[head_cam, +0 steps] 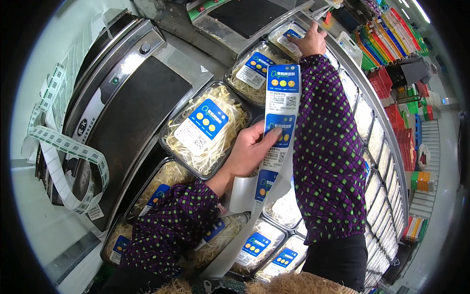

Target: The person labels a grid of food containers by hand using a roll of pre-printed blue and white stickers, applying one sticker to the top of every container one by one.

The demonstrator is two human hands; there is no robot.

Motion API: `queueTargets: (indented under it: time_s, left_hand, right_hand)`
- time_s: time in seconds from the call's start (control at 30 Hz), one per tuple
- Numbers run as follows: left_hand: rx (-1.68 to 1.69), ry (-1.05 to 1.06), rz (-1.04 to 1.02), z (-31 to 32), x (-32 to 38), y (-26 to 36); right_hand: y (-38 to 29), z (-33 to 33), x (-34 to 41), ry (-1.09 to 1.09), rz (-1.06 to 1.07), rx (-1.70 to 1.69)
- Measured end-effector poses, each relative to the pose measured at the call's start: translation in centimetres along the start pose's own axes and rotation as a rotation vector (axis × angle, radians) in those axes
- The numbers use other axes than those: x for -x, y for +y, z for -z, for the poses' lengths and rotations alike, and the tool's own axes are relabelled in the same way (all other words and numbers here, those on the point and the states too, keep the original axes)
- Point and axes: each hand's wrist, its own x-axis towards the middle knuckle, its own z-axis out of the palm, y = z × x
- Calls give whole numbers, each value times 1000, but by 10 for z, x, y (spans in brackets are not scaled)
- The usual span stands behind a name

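My left hand (253,149) grips a strip of blue-and-white printed labels (282,88), thumb on top and fingers behind. The strip's white backing hangs down towards me. Farther off, my right hand (311,42) reaches over a clear tray of bean sprouts (275,38), its fingertips at the blue label (292,35) on the film; whether it presses or only touches cannot be told. A labelled sprout tray (207,128) lies tilted left of my left hand. Another labelled tray (253,73) sits between it and the far one.
Wrapping machines with dark plates (136,99) stand at the left and top. A loose ribbon of small green-printed labels (69,143) curls over the left one. Rows of sprout trays (374,205) fill the right side. Stacked coloured crates (389,36) stand beyond.
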Motion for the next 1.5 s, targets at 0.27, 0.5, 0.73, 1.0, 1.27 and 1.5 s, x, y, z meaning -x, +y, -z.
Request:
queueTargets:
  time_s: [0.27, 0.5, 0.73, 1.0, 1.27, 1.5]
  left_hand:
    - [-324, -81, -34, -15, -3, -5]
    - [-394, -567, -382, -98, 175, 112]
    - [-572, -494, -143, -84, 269, 144]
    - [-501, -24, 130, -28, 309, 151]
    - [-871, -116, 159, -51, 341, 96]
    - [-1221, -226, -561, -166, 370, 77]
  right_hand:
    - [26, 148, 146, -510, 67, -888]
    - [34, 167, 238, -560, -11, -933]
    - [-134, 92, 340, -201, 785, -264]
    - [-61, 263, 341, -1106, -187, -1534]
    - [8, 385, 420, -785, -70, -1437]
    - [70, 434, 518, -864, 63, -1318]
